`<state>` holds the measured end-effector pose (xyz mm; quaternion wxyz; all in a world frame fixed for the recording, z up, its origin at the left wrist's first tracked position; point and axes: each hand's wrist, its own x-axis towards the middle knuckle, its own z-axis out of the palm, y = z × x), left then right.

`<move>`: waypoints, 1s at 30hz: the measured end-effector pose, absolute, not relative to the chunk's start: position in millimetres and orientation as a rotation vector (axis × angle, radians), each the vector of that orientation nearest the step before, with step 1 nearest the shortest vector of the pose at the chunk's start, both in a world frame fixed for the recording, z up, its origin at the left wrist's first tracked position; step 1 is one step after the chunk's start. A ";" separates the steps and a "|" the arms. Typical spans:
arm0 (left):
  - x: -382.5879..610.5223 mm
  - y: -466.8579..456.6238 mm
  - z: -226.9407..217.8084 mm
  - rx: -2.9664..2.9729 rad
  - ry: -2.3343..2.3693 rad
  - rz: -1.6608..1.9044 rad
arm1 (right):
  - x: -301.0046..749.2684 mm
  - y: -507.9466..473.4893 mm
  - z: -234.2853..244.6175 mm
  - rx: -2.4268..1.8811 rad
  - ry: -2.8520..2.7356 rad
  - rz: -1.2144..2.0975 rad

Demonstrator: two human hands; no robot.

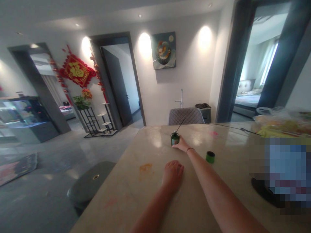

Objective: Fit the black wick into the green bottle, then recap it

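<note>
Pale walls (187, 77) with glowing wall lights (144, 45), dark door frames (233, 64), polished grey floor (73, 142)

Two bare forearms, the left forearm (152, 210) and the right forearm (213, 187), rising from the bottom edge of the frame toward the centre, long and slim, with a soft sheen of light along the right one. Left hand (172, 176) just below centre, broad and rounded in outline, its fingers (178, 167) short in this view. Right hand (181, 144) at centre, narrower, partly hidden. Around the right wrist, just right of centre, a thin dark bracelet (190, 149), plain, its material too small to tell.
</note>
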<state>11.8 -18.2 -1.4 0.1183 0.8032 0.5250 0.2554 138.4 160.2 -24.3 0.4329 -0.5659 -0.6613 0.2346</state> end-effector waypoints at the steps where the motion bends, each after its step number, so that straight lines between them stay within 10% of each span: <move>1: 11.6 -18.6 -1.0 2.352 1.528 0.747 | 136.8 158.0 -27.1 -1.410 -1.645 0.584; 30: -11.4 -8.2 11.9 2.155 1.912 0.706 | 202.0 16.9 -5.7 -1.693 -2.322 -0.001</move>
